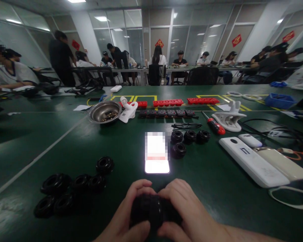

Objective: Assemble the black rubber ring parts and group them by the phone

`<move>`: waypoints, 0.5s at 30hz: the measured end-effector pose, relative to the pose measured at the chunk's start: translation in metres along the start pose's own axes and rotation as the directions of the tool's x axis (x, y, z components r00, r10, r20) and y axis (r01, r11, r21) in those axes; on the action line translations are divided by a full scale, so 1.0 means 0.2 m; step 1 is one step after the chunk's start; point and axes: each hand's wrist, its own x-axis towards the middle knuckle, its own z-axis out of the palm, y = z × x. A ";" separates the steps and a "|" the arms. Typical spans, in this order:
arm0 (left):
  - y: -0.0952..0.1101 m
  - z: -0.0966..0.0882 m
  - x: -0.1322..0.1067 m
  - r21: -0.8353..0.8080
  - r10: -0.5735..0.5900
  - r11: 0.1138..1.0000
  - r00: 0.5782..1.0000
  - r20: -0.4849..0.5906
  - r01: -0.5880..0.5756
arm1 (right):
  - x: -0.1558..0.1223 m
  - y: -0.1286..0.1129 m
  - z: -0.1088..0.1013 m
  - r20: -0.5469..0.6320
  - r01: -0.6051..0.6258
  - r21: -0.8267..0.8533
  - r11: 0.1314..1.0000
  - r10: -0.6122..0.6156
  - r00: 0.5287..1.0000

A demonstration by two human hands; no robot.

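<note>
At the near edge of the table, my left hand [135, 215] and my right hand [180, 213] are both closed around a black, rounded, tyre-like part [148, 210]. Its underside is hidden by my fingers, and I cannot tell whether it is one piece or two. Several similar black tyre-like rings lie in a loose group [82, 182] to the left. More of these rings [179, 150] sit right of the lit phone [157, 166], which lies just beyond my hands.
A metal bowl [93, 116] of small parts, white clamp stands [127, 112], red trays [168, 102] and a row of black blocks [166, 114] stand farther back. On the right lie a screwdriver [218, 127], a white power bank [252, 161] and cables. People sit beyond.
</note>
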 end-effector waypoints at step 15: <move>-0.02 -0.01 0.01 -0.009 0.016 1.000 1.000 0.027 -0.016 | 0.01 0.02 0.01 0.062 -0.015 -0.046 0.999 0.018 0.998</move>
